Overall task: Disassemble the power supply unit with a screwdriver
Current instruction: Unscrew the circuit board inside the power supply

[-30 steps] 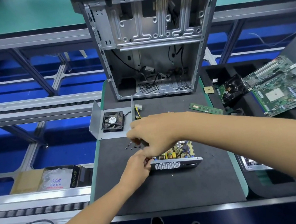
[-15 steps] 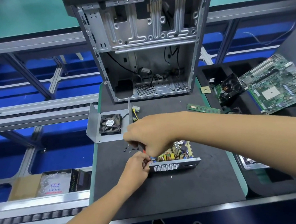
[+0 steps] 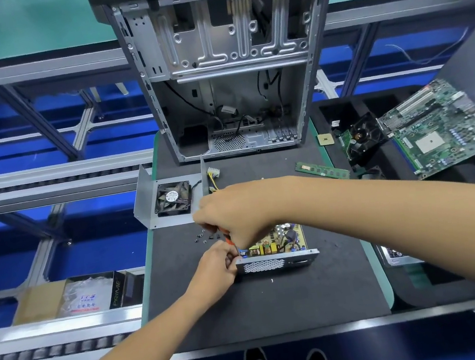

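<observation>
The opened power supply unit (image 3: pixel 276 253) lies on the black mat (image 3: pixel 264 303), its yellow circuit board exposed and its perforated metal wall facing me. My right hand (image 3: pixel 234 213) is closed around an orange-handled screwdriver (image 3: pixel 229 239), whose tip points down at the unit's left corner. My left hand (image 3: pixel 216 265) pinches that left corner of the metal casing. The removed grey cover with a black fan (image 3: pixel 172 197) lies behind, to the left. Several small loose screws (image 3: pixel 204 237) rest on the mat between cover and unit.
An empty computer case (image 3: pixel 227 69) stands upright at the back of the mat. A RAM stick (image 3: pixel 321 169), a CPU chip (image 3: pixel 325 139), a cooler fan (image 3: pixel 363 136) and a motherboard (image 3: pixel 440 126) lie to the right. Boxes (image 3: pixel 73 296) sit on the conveyor at left.
Both hands stay at the unit's left corner. My right hand shifted slightly, exposing more of the orange screwdriver handle. The view moved a little.
</observation>
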Available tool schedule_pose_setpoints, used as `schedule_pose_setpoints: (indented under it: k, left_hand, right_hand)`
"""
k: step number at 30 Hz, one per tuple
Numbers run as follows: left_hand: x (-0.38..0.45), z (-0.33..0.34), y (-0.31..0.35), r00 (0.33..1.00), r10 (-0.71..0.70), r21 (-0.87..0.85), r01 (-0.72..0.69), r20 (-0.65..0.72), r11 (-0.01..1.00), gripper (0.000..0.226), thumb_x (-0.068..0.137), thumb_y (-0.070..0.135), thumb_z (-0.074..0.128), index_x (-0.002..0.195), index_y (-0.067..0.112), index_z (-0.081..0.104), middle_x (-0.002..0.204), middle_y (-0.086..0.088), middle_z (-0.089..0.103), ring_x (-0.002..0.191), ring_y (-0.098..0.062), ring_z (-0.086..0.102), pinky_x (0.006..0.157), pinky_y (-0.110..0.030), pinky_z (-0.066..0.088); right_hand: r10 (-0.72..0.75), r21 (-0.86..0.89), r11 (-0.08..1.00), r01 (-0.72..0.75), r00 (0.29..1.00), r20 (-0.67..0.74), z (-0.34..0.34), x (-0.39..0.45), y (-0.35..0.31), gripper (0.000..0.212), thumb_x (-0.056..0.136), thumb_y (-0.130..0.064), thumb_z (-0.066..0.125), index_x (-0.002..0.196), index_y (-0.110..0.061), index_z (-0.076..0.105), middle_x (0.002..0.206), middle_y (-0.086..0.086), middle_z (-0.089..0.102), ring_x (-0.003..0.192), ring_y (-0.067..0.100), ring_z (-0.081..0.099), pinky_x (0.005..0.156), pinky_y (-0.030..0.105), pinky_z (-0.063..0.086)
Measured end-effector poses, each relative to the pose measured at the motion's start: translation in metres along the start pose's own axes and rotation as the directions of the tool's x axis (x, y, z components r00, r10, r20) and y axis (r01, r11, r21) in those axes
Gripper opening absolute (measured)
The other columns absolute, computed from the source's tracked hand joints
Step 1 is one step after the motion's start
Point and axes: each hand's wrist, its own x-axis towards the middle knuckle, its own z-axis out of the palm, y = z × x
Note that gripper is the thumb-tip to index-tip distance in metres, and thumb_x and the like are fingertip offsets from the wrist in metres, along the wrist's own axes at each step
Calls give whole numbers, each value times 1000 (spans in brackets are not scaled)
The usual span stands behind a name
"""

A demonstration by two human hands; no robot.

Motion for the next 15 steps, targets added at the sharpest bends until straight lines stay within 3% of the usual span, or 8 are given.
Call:
schedule_pose_setpoints:
  k: [3, 6, 7, 9, 12, 15]
  left_hand:
    - [1, 0, 0, 999, 45, 10, -45, -8, 999, 20, 80, -2, 55, 79, 18, 56, 73, 8, 53, 58, 1, 48, 61, -9, 38]
    - [1, -1, 0, 998, 61, 5, -61, -24, 998, 19, 79, -4, 57, 83, 14, 57, 72, 11, 48, 55, 5, 45, 56, -6, 35]
    - [1, -1, 0, 998, 59, 5, -59, -27, 998, 20, 78, -5, 57, 82, 15, 57, 71, 11, 47, 54, 5, 45, 55, -7, 35]
    - [2, -1, 1, 999, 46, 8, -46, -22, 999, 18, 78, -4, 56, 81, 14, 57, 69, 10, 47, 51, 2, 44, 54, -8, 35]
    - [2, 0, 5, 999, 53, -10, -53, -9, 999, 20, 78, -5, 53, 79, 14, 55, 66, 8, 47, 50, 3, 42, 53, -8, 35]
    - [2, -1, 5, 998, 60, 1, -60, -5, 998, 28, 78, -6, 52, 75, 21, 50, 65, 9, 47, 52, 5, 44, 55, -7, 36]
  right_hand:
    - [101, -102, 989, -104, 994, -38, 1, -2, -1, 35, 99, -41, 44, 116, -11, 46, 103, 9, 51, 79, 26, 46, 53, 32, 28]
    - [97, -261, 960, -98, 995, -15, -1, -1, -3, 30, 105, -32, 34, 121, -13, 49, 96, 7, 49, 59, 17, 34, 45, 30, 20]
    - [98, -241, 966, -96, 995, -5, -1, 1, -3, 23, 104, -29, 37, 116, -14, 49, 93, 7, 49, 56, 13, 30, 44, 30, 19]
    - [94, -83, 992, -94, 996, -2, -1, 1, -1, 16, 97, -27, 50, 100, -14, 42, 84, 6, 48, 57, 14, 36, 45, 32, 25]
    - [1, 44, 999, -1, 1000, 0, -3, 2, 4, 20, 84, -13, 60, 100, -13, 47, 87, 1, 56, 75, 19, 50, 56, 30, 39]
    - [-19, 91, 996, 18, 1000, 20, -4, 4, 3, 22, 78, -7, 59, 99, -12, 55, 90, -2, 59, 77, 16, 49, 52, 20, 33]
